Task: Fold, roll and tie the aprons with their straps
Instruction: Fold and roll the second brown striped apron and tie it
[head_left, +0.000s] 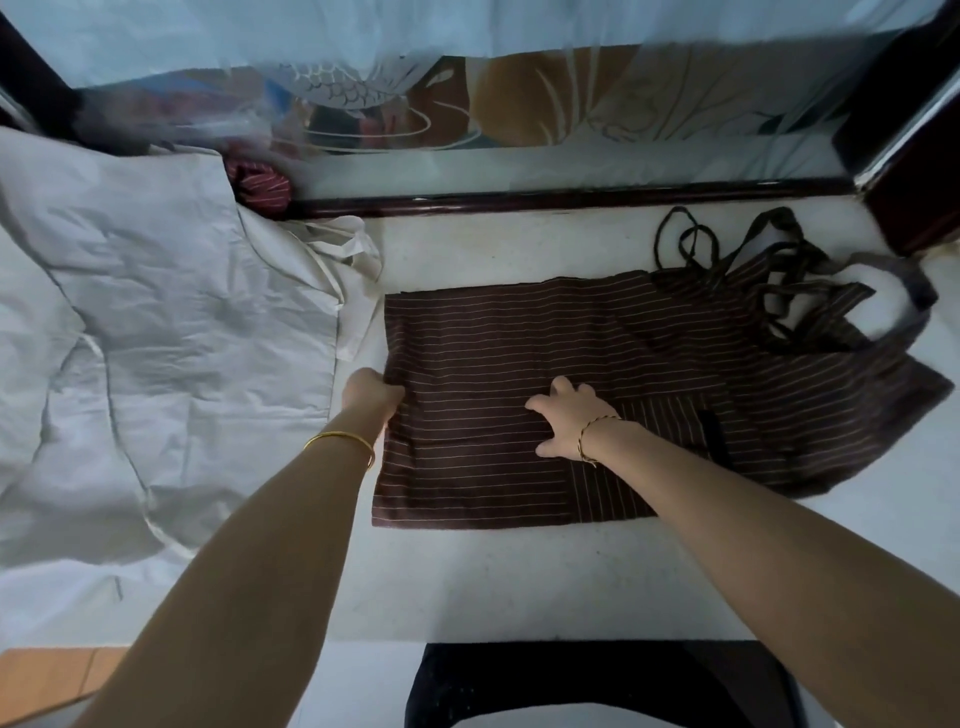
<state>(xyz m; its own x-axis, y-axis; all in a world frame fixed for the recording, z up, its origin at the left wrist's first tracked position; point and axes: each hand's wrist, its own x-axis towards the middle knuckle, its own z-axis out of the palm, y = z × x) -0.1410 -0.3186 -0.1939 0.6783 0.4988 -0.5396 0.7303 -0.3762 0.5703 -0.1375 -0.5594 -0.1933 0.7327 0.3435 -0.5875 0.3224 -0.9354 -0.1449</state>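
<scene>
A dark brown apron with thin pale stripes (519, 343) lies folded flat on the white table (519, 582). Its dark straps (779, 280) lie tangled at its far right end. My left hand (371, 392) grips the apron's left edge, the fingers curled round the cloth. My right hand (569, 415) lies on the middle of the apron with its fingers spread, pressing the cloth down. A rolled reddish striped apron (262, 189) sits at the back left by the mirror frame.
Several pale cream aprons (156, 338) lie spread in a crumpled heap over the table's left side, with white straps trailing. A dark wooden frame (571, 200) with a mirror runs along the back. A dark stool (597, 686) stands below the table's near edge.
</scene>
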